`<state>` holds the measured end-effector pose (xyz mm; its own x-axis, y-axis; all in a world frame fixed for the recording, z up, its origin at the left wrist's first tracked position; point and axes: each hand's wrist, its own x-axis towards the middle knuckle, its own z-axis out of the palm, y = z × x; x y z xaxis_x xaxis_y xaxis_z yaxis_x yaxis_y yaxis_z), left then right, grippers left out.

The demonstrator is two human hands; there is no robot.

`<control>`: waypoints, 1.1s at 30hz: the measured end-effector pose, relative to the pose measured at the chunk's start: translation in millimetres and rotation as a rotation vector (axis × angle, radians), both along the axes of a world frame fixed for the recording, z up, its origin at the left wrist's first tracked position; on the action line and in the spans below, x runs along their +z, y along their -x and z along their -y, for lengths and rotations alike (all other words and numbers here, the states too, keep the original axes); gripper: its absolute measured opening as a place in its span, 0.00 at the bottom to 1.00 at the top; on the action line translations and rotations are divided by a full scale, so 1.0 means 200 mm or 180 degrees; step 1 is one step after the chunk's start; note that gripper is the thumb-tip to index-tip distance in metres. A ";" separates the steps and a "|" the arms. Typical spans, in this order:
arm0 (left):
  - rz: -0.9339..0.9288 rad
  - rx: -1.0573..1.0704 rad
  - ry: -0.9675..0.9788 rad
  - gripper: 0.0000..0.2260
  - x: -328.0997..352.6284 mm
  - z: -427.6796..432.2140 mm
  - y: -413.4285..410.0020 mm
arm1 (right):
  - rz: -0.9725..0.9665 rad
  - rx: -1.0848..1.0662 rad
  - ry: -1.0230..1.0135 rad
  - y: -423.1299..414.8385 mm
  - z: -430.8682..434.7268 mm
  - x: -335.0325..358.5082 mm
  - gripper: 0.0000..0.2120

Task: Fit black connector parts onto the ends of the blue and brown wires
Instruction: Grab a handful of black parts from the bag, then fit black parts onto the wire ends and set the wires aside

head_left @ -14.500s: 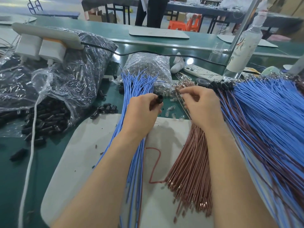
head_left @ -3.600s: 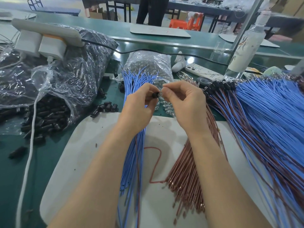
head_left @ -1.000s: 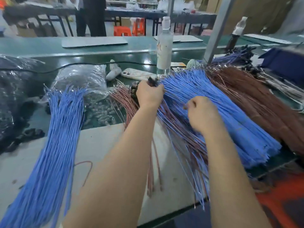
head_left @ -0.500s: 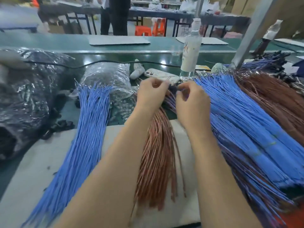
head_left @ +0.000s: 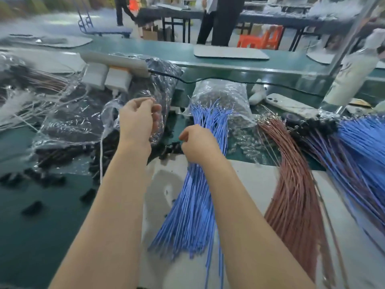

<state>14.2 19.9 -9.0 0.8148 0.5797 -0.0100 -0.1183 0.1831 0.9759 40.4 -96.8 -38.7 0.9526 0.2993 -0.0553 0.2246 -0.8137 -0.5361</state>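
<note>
A bundle of loose blue wires [head_left: 193, 205] lies on the white mat [head_left: 250, 176], with a bundle of brown wires [head_left: 295, 195] to its right. Finished wires with black connectors [head_left: 312, 126] on their ends fan out at the far right. My right hand [head_left: 198, 142] is curled over the top of the blue bundle, right beside a small heap of loose black connectors [head_left: 169, 148]; its fingertips are hidden. My left hand [head_left: 137, 119] hovers with loosely curved fingers in front of the plastic bag of black connectors [head_left: 83, 122], nothing visible in it.
A clear bag of small transparent parts [head_left: 218, 94] sits behind the blue wires. A phone [head_left: 291, 105], a white bottle [head_left: 352, 78] and a power strip with plugs [head_left: 112, 61] stand further back. Loose black connectors [head_left: 33, 207] dot the green table at left.
My view swung left. Both hands left the finished pile on the right and moved over to the blue bundle and the connector bag.
</note>
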 end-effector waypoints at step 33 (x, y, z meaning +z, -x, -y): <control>0.0020 -0.0677 -0.0235 0.04 -0.02 0.47 -0.05 | 0.0666 -0.0598 -0.0697 0.11 0.46 0.10 0.08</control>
